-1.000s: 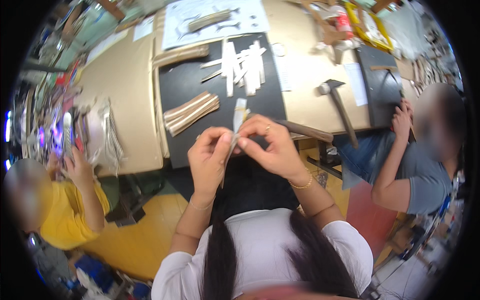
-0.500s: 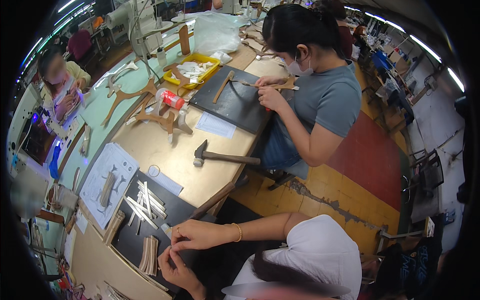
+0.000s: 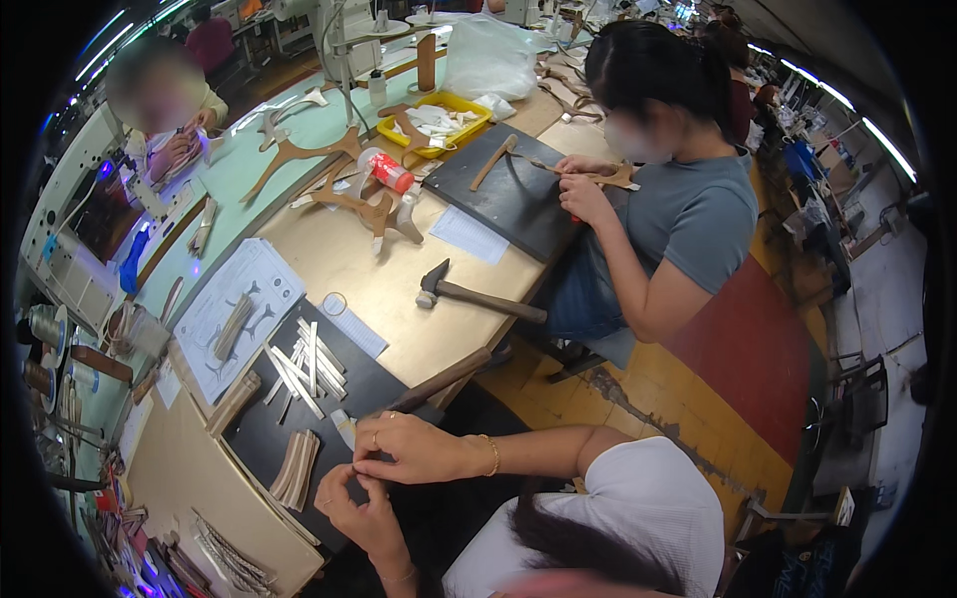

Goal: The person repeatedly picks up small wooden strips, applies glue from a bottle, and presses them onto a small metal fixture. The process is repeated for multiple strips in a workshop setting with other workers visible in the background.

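Note:
My right hand [image 3: 417, 448], its wrist wearing a thin bracelet, comes in from the right with fingers closed in a pinch. Just below it, my left hand [image 3: 365, 513] is also closed, its fingertips meeting the right ones. What they hold between them is too small and covered to make out. Both hands are over the near edge of a black work mat [image 3: 254, 436]. A bundle of tan strips [image 3: 296, 468] lies left of them on the mat. Farther up are loose pale strips [image 3: 307, 367]. A whitish flat-ended piece [image 3: 343, 427] shows beside my right fingers.
A wooden handle [image 3: 444, 377] lies along the table edge, and a hammer [image 3: 478, 296] beyond it. A printed drawing sheet [image 3: 261, 269] carries another strip bundle [image 3: 233, 327]. A co-worker in grey [image 3: 688, 214] handles a brown piece at another black mat [image 3: 498, 204]. A yellow tray [image 3: 454, 110] stands farther back.
The view has shifted, so the table and co-workers appear farther right and most nearby things slightly higher. My hands stay pinched together, with only a small shift in finger position.

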### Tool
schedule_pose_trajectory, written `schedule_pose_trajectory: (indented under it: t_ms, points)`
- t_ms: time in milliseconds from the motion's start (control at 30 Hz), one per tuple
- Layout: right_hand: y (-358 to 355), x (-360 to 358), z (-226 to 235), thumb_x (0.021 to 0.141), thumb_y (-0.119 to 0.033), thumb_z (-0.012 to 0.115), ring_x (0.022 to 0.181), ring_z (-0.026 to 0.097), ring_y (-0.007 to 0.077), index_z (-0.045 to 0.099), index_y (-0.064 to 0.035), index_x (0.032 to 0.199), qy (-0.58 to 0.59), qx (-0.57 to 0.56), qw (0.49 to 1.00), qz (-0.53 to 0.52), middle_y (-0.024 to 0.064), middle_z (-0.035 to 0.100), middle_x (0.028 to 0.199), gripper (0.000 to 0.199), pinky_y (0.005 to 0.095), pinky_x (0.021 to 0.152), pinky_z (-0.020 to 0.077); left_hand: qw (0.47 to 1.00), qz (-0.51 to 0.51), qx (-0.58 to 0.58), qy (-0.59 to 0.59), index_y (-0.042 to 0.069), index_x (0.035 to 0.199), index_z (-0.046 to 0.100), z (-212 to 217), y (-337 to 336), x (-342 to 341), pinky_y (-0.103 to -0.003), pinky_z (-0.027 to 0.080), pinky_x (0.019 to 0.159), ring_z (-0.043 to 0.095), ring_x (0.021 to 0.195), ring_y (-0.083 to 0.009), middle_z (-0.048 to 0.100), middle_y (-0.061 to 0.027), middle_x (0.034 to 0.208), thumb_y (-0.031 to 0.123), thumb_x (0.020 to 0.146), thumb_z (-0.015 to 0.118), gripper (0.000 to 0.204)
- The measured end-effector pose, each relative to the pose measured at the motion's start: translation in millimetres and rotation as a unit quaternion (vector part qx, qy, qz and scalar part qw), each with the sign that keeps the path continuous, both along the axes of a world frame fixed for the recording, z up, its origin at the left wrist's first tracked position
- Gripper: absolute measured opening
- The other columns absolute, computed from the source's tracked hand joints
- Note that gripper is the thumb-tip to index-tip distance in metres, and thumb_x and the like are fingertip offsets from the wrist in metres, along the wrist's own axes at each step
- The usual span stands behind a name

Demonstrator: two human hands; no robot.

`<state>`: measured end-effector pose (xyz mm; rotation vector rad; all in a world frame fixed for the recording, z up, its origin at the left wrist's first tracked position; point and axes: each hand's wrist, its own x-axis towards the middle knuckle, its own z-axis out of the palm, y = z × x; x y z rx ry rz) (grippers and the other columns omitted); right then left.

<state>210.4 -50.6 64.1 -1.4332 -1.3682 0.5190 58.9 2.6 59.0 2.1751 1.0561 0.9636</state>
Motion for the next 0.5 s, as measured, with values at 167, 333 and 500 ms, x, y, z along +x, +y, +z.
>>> schedule_pose_trajectory:
  t_ms: [167, 333, 500]
  points:
    - [-2, 4, 4, 0.088, -0.017, 0.072, 0.081, 0.064, 0.0319, 0.068, -0.0044, 0.089, 0.013, 0.001, 1.0, -0.009, 0.01, 0.065, 0.088, 0.014, 0.0416, 0.08, 0.0481, 0.994, -0.022, -0.109, -0.016, -0.002, 0.103, 0.064, -5, 0, -3, -0.034, 0.046, 0.076, 0.057, 0.086, -0.0208, 0.065, -0.01, 0.095, 0.006, 0.095, 0.068, 0.011]
    - [0, 4, 4, 0.09, -0.019, 0.073, 0.08, 0.064, 0.0313, 0.067, -0.0042, 0.087, 0.014, -0.024, 1.0, 0.006, 0.0098, 0.064, 0.086, 0.016, 0.0416, 0.08, 0.0485, 0.979, -0.061, -0.173, -0.086, -0.003, 0.106, 0.063, -9, 2, -6, -0.025, 0.045, 0.075, 0.055, 0.084, -0.0102, 0.064, -0.0046, 0.096, 0.003, 0.098, 0.065, 0.01]
    - [5, 12, 8, 0.091, -0.021, 0.072, 0.077, 0.063, 0.0296, 0.068, -0.0049, 0.087, -0.013, -0.063, 0.998, 0.024, 0.0083, 0.065, 0.086, 0.017, 0.0416, 0.079, 0.0482, 0.97, -0.048, -0.214, -0.108, -0.003, 0.104, 0.066, -9, 2, -6, -0.022, 0.045, 0.075, 0.056, 0.083, -0.0077, 0.064, -0.0018, 0.094, 0.004, 0.099, 0.067, 0.008]
